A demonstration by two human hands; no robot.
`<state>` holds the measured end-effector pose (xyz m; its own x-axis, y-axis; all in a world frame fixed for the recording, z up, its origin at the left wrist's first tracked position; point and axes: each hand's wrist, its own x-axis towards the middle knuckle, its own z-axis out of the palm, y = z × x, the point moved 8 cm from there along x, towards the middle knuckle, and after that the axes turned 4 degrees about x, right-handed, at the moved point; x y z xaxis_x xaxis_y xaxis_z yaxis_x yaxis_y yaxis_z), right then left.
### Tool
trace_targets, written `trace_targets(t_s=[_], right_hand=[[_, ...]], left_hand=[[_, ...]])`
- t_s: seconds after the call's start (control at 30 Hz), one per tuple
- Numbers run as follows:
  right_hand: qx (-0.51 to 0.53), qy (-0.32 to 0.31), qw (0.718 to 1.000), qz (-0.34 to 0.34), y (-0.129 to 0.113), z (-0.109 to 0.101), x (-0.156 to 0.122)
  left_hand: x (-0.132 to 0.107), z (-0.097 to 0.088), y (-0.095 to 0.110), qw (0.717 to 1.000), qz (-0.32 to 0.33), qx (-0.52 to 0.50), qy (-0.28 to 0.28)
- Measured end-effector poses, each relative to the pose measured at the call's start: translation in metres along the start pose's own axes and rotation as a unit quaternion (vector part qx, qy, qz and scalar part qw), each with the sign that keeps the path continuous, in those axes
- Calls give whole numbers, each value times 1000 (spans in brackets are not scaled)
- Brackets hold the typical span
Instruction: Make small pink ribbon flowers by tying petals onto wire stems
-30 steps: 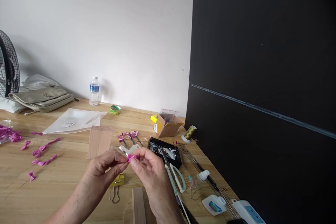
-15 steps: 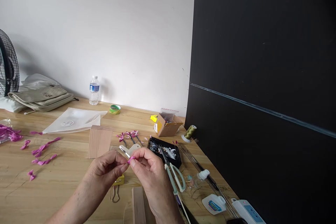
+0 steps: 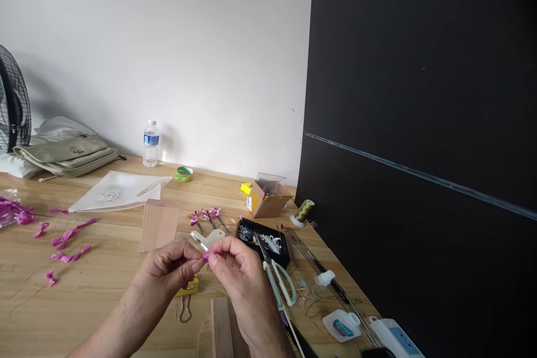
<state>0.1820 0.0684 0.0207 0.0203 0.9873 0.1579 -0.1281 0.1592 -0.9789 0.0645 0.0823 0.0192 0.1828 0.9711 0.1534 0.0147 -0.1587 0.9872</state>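
In the head view my left hand (image 3: 174, 268) and my right hand (image 3: 235, 271) meet at the front middle of the table. Their fingertips pinch a small pink piece (image 3: 207, 255) between them, mostly covered by the fingers. Just behind it a slim silver metal tip (image 3: 198, 241) points up to the left; the fingers hide its lower end. Below my left hand sits a yellow binder clip (image 3: 187, 288) with wire handles. A narrow wooden block (image 3: 221, 327) lies between my forearms. Scissors with pale green handles (image 3: 280, 285) rest right of my right hand.
Pink tied bundles (image 3: 67, 236) lie at left. Several pink flowers on stems (image 3: 205, 215) are behind my hands. A black tray (image 3: 247, 229), a cardboard box (image 3: 271, 204), a thread spool (image 3: 304, 211) and a white bottle (image 3: 342, 324) stand right. A black panel (image 3: 419, 123) bounds the right side.
Both hands stay nearly in place, still pinching the pink piece. My left fingers have shifted very slightly, and the view has moved a touch.
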Motion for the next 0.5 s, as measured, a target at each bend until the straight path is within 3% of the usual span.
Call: trace_targets(t_s=[0.23,0.5], right_hand=[[24,-7,1000,-10,-1,-4,0],[-30,-25,999,-23,2,2,3]], left_hand=[[-2,-2,-2,1000,-13,-4,11],[-1,-4,6,997,67,39,7]])
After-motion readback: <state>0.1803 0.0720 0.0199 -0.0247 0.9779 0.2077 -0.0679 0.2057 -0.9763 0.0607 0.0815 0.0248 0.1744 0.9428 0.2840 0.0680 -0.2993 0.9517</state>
